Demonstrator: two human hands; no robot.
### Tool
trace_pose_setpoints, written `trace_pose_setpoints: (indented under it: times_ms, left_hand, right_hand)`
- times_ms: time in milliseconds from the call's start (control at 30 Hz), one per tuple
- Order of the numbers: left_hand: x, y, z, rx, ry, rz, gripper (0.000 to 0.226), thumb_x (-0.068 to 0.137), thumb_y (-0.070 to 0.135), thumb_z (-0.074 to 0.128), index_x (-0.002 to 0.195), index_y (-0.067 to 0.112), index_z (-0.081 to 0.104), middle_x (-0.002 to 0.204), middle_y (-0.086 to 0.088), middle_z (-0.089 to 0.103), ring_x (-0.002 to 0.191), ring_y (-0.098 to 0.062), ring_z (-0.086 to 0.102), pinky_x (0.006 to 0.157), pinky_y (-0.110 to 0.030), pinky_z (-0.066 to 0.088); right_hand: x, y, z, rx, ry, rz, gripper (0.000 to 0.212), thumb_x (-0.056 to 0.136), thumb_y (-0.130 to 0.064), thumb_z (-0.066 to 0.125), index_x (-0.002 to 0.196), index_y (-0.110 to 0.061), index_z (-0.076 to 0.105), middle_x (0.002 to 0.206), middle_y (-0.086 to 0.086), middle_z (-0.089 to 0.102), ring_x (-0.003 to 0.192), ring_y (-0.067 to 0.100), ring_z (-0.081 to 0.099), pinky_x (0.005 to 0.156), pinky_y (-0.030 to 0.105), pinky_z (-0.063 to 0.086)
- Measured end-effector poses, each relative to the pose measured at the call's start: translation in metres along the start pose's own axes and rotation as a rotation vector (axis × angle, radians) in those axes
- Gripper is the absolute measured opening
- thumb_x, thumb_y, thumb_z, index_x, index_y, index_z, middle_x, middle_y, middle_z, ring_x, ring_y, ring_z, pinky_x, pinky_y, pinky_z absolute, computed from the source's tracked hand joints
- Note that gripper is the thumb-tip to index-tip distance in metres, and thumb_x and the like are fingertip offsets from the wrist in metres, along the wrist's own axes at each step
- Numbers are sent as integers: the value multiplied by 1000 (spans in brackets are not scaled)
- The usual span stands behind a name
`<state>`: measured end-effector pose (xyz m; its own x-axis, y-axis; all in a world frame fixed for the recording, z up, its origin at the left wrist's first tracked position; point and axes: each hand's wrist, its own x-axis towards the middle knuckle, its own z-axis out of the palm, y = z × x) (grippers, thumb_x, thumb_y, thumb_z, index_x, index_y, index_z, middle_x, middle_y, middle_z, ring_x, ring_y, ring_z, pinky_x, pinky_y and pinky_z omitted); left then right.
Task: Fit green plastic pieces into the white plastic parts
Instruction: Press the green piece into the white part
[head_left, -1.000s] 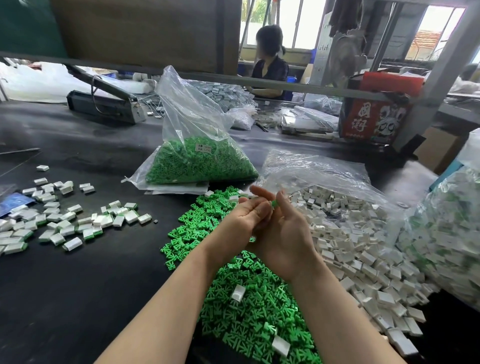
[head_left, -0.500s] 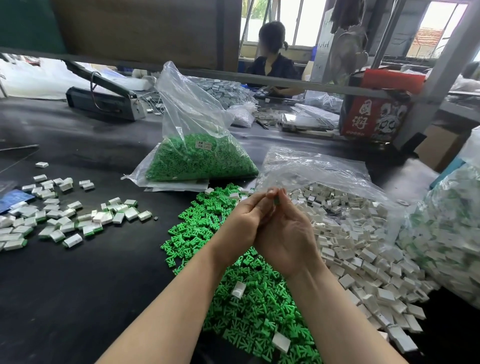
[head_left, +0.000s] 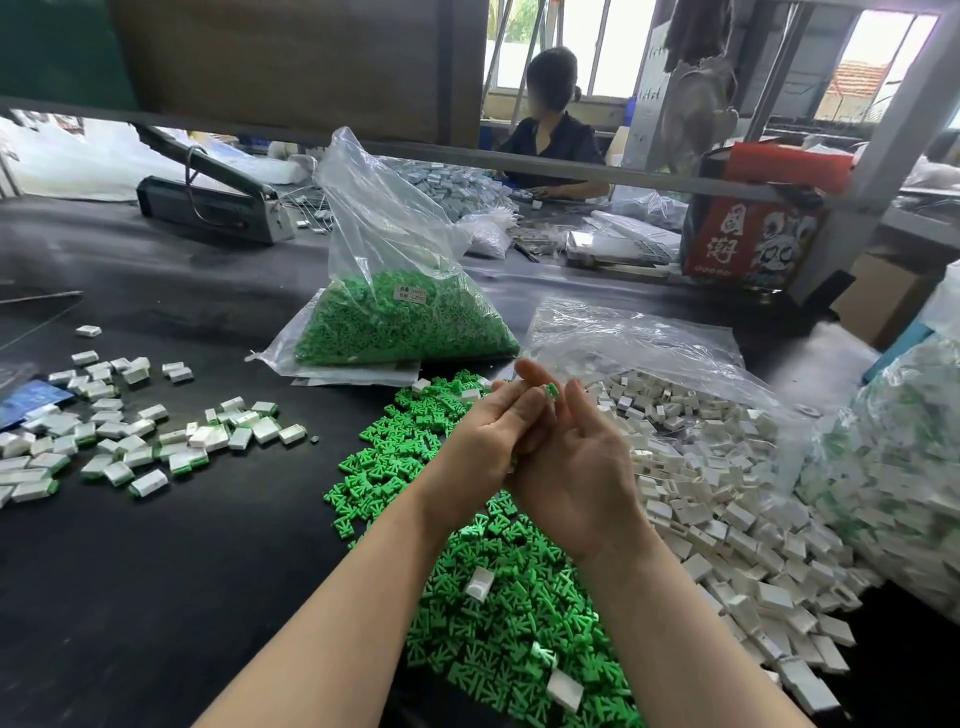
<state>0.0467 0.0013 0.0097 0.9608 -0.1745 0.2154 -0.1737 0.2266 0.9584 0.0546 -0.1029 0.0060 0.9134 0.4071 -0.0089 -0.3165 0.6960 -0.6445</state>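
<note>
- Head view is showing fingertips of both hands meeting above the table, pinching a small white plastic part with a green plastic piece showing at its end.
- Left hand is lying with its back to the camera, fingers curled round the small part; right hand is pressing against it from the right, fingers pointing up and close together, thumb side touching the left hand.
- Both bare forearms are reaching in from the bottom edge and converging at the wrists.
- Directly under the hands, a loose heap of green plastic pieces is spreading over the black table, with a few stray white parts lying on it.
- Just to the right, a heap of white plastic parts is spilling out of an open clear bag.
- Behind the hands, a clear plastic bag of green pieces is standing on the table.
- Well to the left, a scatter of white parts with green ends is lying flat.
- At the far side, another person is sitting at the bench.
</note>
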Motion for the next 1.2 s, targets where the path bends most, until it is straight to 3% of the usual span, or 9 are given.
trace_pose_setpoints:
  times_ms: [200,300,367,433,533,667,900,1067,1200]
  left_hand:
    - [-1,2,0,17,-16,49,19,95,36,56,87,28,71,72,6,61,61,-9,56,51,-19,45]
    - [-2,4,0,-27,31,68,19,90,39,60,96,27,74,88,2,73,76,-11,68,60,-22,56]
    - [0,4,-2,1,102,75,25,90,37,60,105,22,73,108,-9,71,94,-15,68,75,-22,56]
    - [0,5,-3,30,142,95,25,87,38,62,103,22,73,115,-16,65,100,-17,65,80,-20,52]
    - [1,5,-2,-13,126,122,16,85,34,65,93,24,74,101,0,65,87,-7,67,71,-17,53]
    - [2,3,-2,-56,105,95,10,86,33,66,90,29,74,83,11,68,68,-3,62,57,-18,50]
    - [2,6,-3,-25,106,117,32,86,33,61,107,10,68,82,1,56,62,-2,51,52,-18,47]
    - [1,8,-4,22,86,141,23,94,28,60,111,19,72,94,-7,53,66,-2,53,56,-18,49]
    - [4,8,-5,90,171,143,19,89,27,64,103,18,72,81,-12,60,65,-12,55,62,-27,51]
  right_hand:
    - [3,-6,0,-125,91,16,50,96,-52,42,118,-12,62,113,17,63,112,33,56,107,49,38]
    - [3,-12,-5,-217,143,-11,48,96,-55,43,106,-12,62,103,13,62,95,26,57,89,42,44]
    - [3,-16,-6,-305,142,-13,44,94,-57,46,91,-15,59,84,4,58,72,17,52,69,35,41]
    - [2,-18,-4,-366,94,-12,42,90,-57,51,87,-16,58,76,0,55,64,14,49,63,33,37]
    - [2,-15,-1,-332,14,13,47,90,-57,52,101,-12,60,81,4,55,70,17,47,64,35,34]
    - [1,-11,1,-277,-61,58,45,93,-55,49,99,-13,65,79,3,56,65,15,47,57,30,36]
    - [-2,-14,2,-185,-60,1,25,91,-36,59,92,-11,64,74,0,56,63,10,48,54,21,41]
    - [-3,-16,1,-255,-57,-19,25,92,-35,56,94,-10,62,74,1,54,63,11,47,58,23,40]
    - [-3,-18,1,-302,-45,-56,26,91,-35,56,81,-15,69,71,0,57,62,10,50,51,20,42]
